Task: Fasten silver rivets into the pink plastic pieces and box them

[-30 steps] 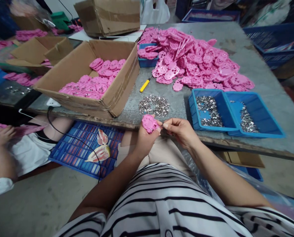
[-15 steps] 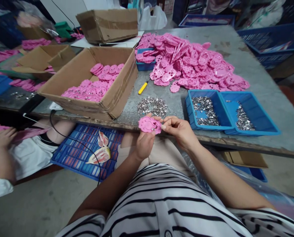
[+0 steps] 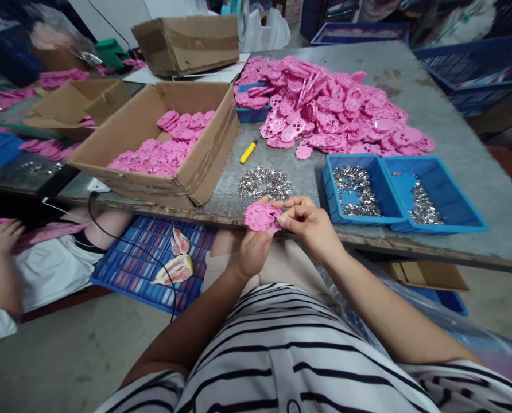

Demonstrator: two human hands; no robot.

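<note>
A pink plastic part (image 3: 261, 217) with a scalloped edge, a round recess and small holes is held over my lap at the table's front edge. My left hand (image 3: 255, 250) grips it from below, thumb in front and fingers behind. At its right end, the closed fingers of my right hand (image 3: 308, 225) press against the part; whatever they pinch is too small to make out. Just beyond the hands lies a ring-shaped heap of small shiny metal pieces (image 3: 277, 182). To the right stand two blue bins (image 3: 399, 213) with more metal pieces inside.
A big pile of pink parts (image 3: 333, 109) covers the table's back. A yellow-handled screwdriver (image 3: 248, 152) lies before it. On the left stands a cardboard box (image 3: 213, 172) with pink parts. A blue crate (image 3: 131, 269) with fruit pieces sits below, beside another person's hand (image 3: 0, 244).
My right fingers have moved slightly left and curled further over the pink part's right end. The part has shifted a little to the right. The neighbouring person's hand has moved slightly.
</note>
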